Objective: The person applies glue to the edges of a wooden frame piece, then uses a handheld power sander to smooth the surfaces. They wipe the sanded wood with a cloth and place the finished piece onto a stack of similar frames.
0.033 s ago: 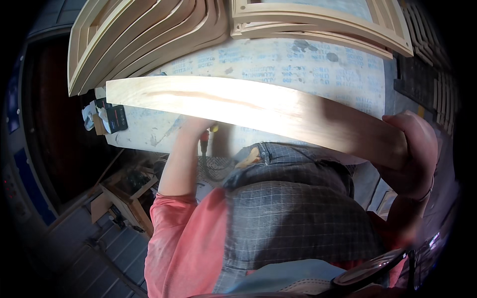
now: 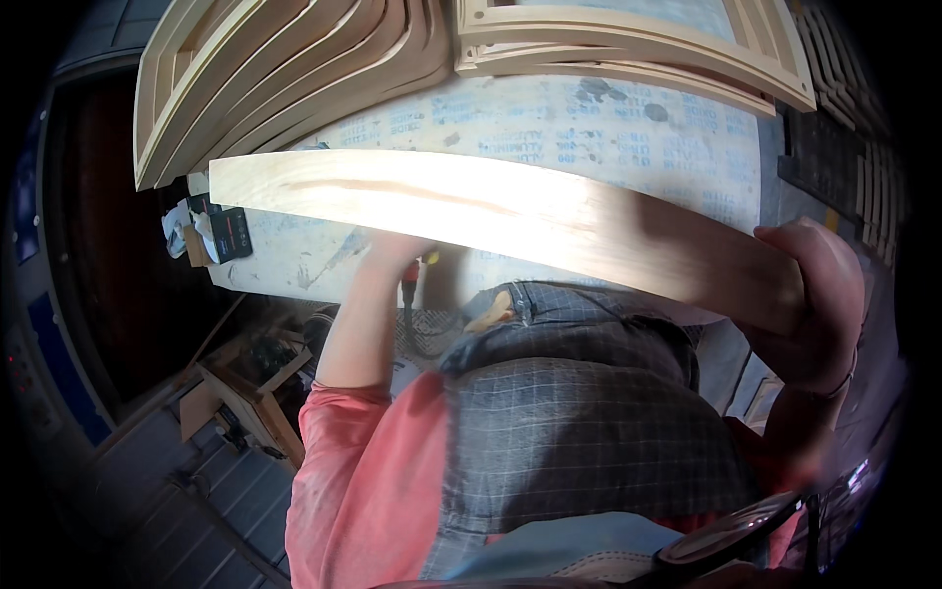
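A long, slightly curved pale wooden board [image 2: 442,201] spans the view above the workbench, brightly lit in its middle. My right hand [image 2: 824,285] is closed around its right end, thumb on top. Beneath the board's lower edge, my left hand [image 2: 400,245] is mostly hidden, fingers out of sight. A red-and-yellow fitting [image 2: 410,280] with a black hose [image 2: 412,329] hangs from that hand, attached to a tool whose body the board covers.
The workbench [image 2: 687,147] has a pale, blue-printed covering. Curved wooden frames [image 2: 324,79] stack at its far left, more frames [image 2: 628,59] at the far right. A small dark box [image 2: 232,234] sits at the left edge. A wooden crate [image 2: 260,383] stands on the floor.
My left hand and forearm have shifted slightly to the right, and the red-and-yellow fitting with its hose moved along. The board and my right hand are unchanged.
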`<action>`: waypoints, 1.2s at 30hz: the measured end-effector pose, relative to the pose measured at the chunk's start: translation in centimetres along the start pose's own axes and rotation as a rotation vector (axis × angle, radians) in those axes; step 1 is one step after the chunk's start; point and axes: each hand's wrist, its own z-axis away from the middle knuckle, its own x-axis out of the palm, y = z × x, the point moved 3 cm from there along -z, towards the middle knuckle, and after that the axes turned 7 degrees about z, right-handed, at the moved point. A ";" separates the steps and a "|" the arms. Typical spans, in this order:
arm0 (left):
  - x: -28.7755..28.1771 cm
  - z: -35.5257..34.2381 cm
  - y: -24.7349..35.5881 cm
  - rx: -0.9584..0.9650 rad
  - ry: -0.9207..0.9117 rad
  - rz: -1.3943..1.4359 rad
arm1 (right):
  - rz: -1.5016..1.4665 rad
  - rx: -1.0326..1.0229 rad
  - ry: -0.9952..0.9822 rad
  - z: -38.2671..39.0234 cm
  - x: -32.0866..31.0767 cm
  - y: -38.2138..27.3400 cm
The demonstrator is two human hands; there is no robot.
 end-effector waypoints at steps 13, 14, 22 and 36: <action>15.5 -3.6 -3.0 0.624 -0.088 -0.655 | 0.005 -0.039 0.008 0.8 -0.1 0.1; 13.7 -3.4 -2.3 0.566 -0.101 -0.628 | -0.002 -0.051 0.015 0.9 0.0 0.4; 4.7 -2.0 1.1 0.285 -0.092 -0.627 | 0.031 -0.036 0.039 1.2 0.2 1.1; 20.7 -5.0 -1.4 0.639 -0.298 -0.889 | 0.012 -0.016 0.173 2.2 0.9 0.4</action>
